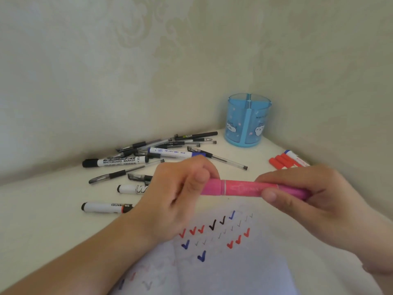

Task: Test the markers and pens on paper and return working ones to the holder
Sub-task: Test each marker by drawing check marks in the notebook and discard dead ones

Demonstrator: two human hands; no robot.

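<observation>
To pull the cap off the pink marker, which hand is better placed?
The left hand. Its fingers curl round the cap end of the pink marker, beside the seam, while the right hand holds the barrel and can keep it steady above the paper.

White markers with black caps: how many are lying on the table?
3: the WHITEBOARD MARKER beside the pen pile, then two markers nearer, partly behind the left hand. More may be hidden.

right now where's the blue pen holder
In the head view the blue pen holder stands upright at the back right, in the corner by the wall, just right of the pile of pens.
</observation>
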